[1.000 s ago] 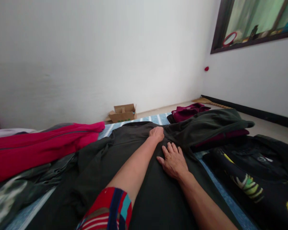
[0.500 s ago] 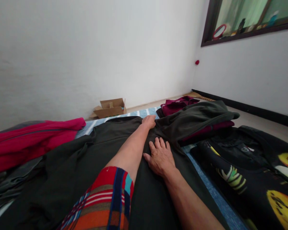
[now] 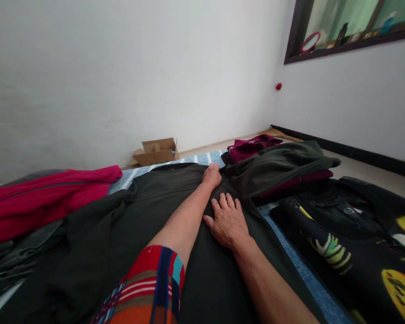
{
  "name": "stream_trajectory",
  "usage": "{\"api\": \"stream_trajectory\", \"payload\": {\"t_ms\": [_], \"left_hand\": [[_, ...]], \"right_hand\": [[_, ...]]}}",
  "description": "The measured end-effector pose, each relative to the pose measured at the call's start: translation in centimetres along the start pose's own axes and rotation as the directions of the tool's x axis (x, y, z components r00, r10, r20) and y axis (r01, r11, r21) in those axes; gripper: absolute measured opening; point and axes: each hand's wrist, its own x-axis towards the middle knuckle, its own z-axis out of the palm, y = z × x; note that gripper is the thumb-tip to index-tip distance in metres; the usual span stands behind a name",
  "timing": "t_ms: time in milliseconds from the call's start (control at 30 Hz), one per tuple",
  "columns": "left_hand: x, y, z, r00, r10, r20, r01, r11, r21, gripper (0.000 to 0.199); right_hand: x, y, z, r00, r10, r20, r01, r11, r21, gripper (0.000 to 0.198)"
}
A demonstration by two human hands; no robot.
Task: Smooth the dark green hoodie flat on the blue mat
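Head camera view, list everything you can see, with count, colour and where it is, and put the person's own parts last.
dark garment: one, dark olive-black, spread flat in the middle under both hands
folded clothes stack: one, dark olive over maroon, right of the hands
maroon garment: one, behind the stack
pink-red garment: one, at the left
printed black clothing: black with yellow and green prints, far right
striped mat: one, blue and white, under the clothes
cardboard box: one, brown, open, by the back wall
window frame: one, dark, upper right
left hand: curled at the garment's far edge
right hand: flat, fingers spread, on the garment
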Motion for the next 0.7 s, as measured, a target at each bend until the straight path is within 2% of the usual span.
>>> {"api": "stream_trajectory", "payload": {"t_ms": [133,267,433,567,700], "left_hand": [[-1.5,-0.2,-0.4,0.997,0.07,-0.014,-0.07,0.998,-0.007,0.039],[-2.9,-0.8,-0.8,1.0,-0.008,-0.023,0.008,1.0,0.029,0.034],[-2.9,-2.5,0.1,0.991,-0.089,0.103,0.084,0.995,0.054,0.049],[-2.3,-3.0,0.4,0.981,-0.074,0.18,0.065,0.996,0.056,0.059],[-2.9,-2.8,-0.1,0.98,-0.045,0.192,0.032,0.997,0.069,0.061]], "right_hand": [[0.0,0.0,0.2,1.0,0.002,-0.01,-0.003,1.0,-0.011,0.064],[0.0,0.0,0.3,1.0,-0.001,-0.016,0.001,1.0,-0.026,0.063],[-0.1,-0.1,0.2,1.0,0.004,-0.004,-0.004,0.999,-0.051,0.063],[-0.2,-0.1,0.4,1.0,0.004,-0.001,-0.004,0.998,-0.057,0.063],[-0.2,0.0,0.8,1.0,-0.002,-0.029,0.0,0.998,-0.065,0.061]]}}
